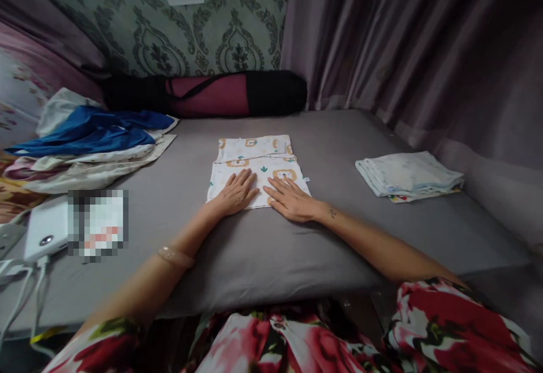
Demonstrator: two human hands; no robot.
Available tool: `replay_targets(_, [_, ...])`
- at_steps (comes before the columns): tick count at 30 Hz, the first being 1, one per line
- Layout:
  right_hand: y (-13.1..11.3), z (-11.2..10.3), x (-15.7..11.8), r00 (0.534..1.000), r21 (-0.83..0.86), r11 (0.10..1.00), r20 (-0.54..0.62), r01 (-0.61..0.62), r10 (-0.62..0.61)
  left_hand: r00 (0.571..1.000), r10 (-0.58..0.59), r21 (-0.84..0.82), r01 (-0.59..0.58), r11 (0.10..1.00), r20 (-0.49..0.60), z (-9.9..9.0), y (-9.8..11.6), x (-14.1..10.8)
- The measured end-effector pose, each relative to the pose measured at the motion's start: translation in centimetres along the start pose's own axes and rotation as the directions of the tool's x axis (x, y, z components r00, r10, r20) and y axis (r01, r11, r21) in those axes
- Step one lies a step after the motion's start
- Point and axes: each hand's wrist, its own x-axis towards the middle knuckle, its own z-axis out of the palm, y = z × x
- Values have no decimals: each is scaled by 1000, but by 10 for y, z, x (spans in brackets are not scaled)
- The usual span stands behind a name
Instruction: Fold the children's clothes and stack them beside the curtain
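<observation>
A white cloth (263, 161) printed with orange lion faces and green leaves lies partly folded on the grey sheet, a fold line running across it near its far end. My left hand (237, 192) rests flat on its near left part, fingers stretched out. On the near right part lies my right hand (291, 198), also flat with fingers spread. Both palms press on the fabric and neither hand grips it. A small tag sticks out at the cloth's right edge.
A stack of folded cloths (409, 175) sits at the right. Loose clothes with a blue piece (97, 130) lie at the left, above a white power bank (48, 229) with cables. A long black and maroon bag (207, 95) lies along the wall. Curtains (360, 39) hang at the right.
</observation>
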Motion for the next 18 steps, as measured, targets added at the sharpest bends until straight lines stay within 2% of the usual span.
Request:
replay_targets(6, [24,1,-36,998,61,998,-67,-5,10,998,-51,-48,53,997,40,-13,-31,-51])
replay_targets(11, [46,-6,-66,990,134,991,-136,-11,29,999,-23,-152,29,988,38,-27,-51,-91])
replay_targets(15, [58,-9,-82,974,134,991,-225,26,5,999,28,-213,-34,976,-33,-35,-58,-110])
replay_targets(18, [58,-10,-86,962,89,995,-274,45,-19,998,54,-187,-57,981,-17,-44,-56,-115])
